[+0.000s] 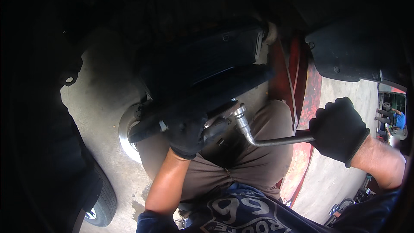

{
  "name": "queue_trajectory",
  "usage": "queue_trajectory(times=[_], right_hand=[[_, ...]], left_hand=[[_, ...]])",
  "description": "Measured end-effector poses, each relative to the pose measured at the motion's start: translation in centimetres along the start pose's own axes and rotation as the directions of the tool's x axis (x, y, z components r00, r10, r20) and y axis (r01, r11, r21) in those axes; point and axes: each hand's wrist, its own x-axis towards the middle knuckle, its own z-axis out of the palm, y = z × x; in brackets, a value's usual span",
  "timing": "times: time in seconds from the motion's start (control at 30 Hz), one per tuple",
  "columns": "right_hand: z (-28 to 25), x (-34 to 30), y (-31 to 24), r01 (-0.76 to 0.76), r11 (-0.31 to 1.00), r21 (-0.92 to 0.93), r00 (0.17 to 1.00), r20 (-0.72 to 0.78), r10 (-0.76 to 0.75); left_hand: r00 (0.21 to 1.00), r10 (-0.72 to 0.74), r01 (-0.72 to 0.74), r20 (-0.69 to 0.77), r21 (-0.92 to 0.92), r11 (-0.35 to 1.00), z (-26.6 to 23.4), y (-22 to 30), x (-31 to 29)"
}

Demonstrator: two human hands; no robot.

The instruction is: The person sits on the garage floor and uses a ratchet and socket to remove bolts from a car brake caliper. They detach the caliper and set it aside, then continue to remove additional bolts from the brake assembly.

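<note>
Plainly metallic, the bent socket wrench (pixel 278 141) crosses above the right leg (pixel 274 121), its stepped head bright, its shaft duller grey. The gloved right hand (pixel 338 131) wraps its far end; whether the curled left hand (pixel 187 137), beside a dark vehicle part (pixel 241 80), grips anything, I cannot tell.

The person's left forearm (pixel 164 183) rises from the near side, bare below a dark sleeve, angled far and slightly right. At its end the gloved left hand (pixel 187 134) sits in front of the body, its back partly lost in shadow; how far its fingers are bent cannot be made out. The right forearm (pixel 377 159), also bare, comes in from the right edge and runs leftward and slightly far. The gloved right hand (pixel 338 131) is curled into a firm fist, knuckles toward the far left, well apart from the other. Both legs (pixel 271 146) are bent and spread.
</note>
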Motion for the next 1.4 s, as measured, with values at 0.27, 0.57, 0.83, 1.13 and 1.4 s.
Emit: queue_trajectory(times=[0.27,0.57,0.83,1.13,1.4], right_hand=[[2.8,1.3,1.7,0.131,0.989,0.066,0.991,-0.007,-0.13],[9.4,5.2,3.7,0.291,0.94,0.179,0.944,-0.21,-0.253],[12.0,6.5,3.2,0.272,0.934,0.231,0.913,-0.368,-0.175],[11.5,5.1,2.0,0.059,0.955,0.292,0.9,-0.43,0.076],[10.1,3.5,1.0,-0.054,0.964,0.26,0.853,-0.49,0.18]], left_hand=[[0.882,-0.167,0.322,0.441,-0.305,0.896,-1.1,-1.1,-2.8],[0.932,-0.135,0.193,0.336,-0.146,0.97,-1.4,0.0,-2.1],[0.988,-0.078,0.062,0.132,0.12,0.991,-1.2,1.1,0.1],[0.989,-0.145,0.145,0.005,-0.042,0.989,-0.6,0.5,-0.1],[0.987,-0.131,0.123,-0.096,-0.09,0.988,0.4,0.2,-0.5]])
